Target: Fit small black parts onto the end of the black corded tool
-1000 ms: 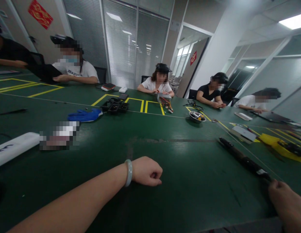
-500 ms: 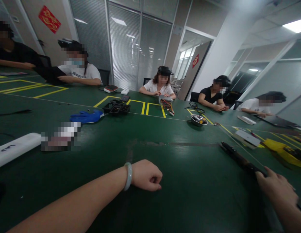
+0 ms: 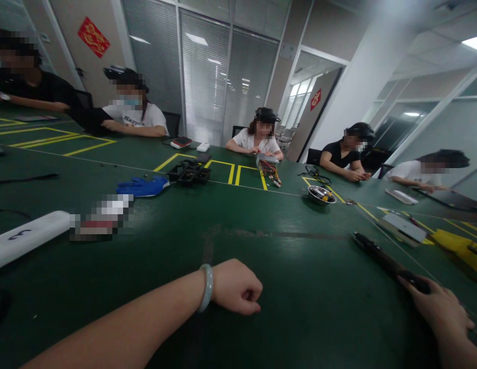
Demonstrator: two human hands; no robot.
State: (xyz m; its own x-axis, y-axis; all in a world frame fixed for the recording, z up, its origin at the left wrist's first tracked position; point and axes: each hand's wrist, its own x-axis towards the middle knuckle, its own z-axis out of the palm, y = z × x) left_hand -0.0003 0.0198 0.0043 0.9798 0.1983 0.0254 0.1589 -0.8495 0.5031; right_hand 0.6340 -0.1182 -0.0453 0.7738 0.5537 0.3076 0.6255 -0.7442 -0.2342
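Note:
My left hand (image 3: 238, 287), with a pale green bangle on the wrist, rests on the green table in a loose fist. Nothing shows between its curled fingers. At the right, my right hand (image 3: 438, 307) is wrapped round the rear of a dark electric screwdriver (image 3: 384, 259). The tool lies low along the table, its tip pointing away from me and to the left. The undersides of both hands are hidden.
A blue glove (image 3: 142, 186), black plastic parts (image 3: 189, 171) and a white power strip (image 3: 31, 238) lie to the left. Ahead stands a metal bowl (image 3: 321, 195) of small parts. A grey box (image 3: 403, 228) and yellow item (image 3: 456, 247) lie right. Several people sit across the table.
The whole view has shifted slightly, so things appear a little further right and lower. My left fist and my grip on the screwdriver look the same.

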